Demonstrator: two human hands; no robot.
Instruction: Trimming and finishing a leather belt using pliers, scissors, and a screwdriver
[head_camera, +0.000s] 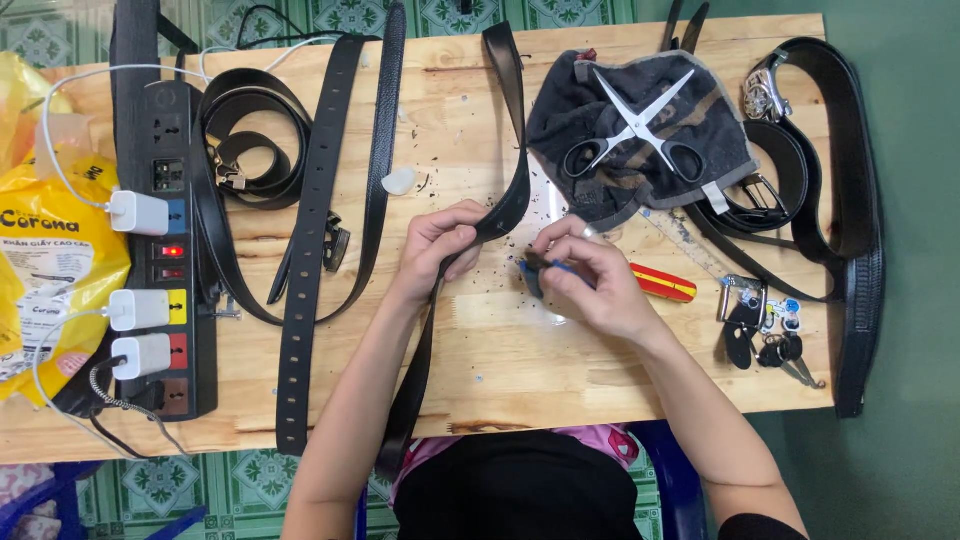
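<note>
— Closest to us, what's the left hand doing?
— Pinching that black belt mid-table.
— And the right hand?
— Fingers closed on a small blue tool, probably. Bare wooden table runs to the near edge.

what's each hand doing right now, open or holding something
Left hand: closed on the black belt.
Right hand: closed on a small blue-handled tool.

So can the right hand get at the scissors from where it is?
Probably yes: the scissors lie open on top of the dark cloth, uncovered, but the right hand already pinches a small blue tool.
</note>
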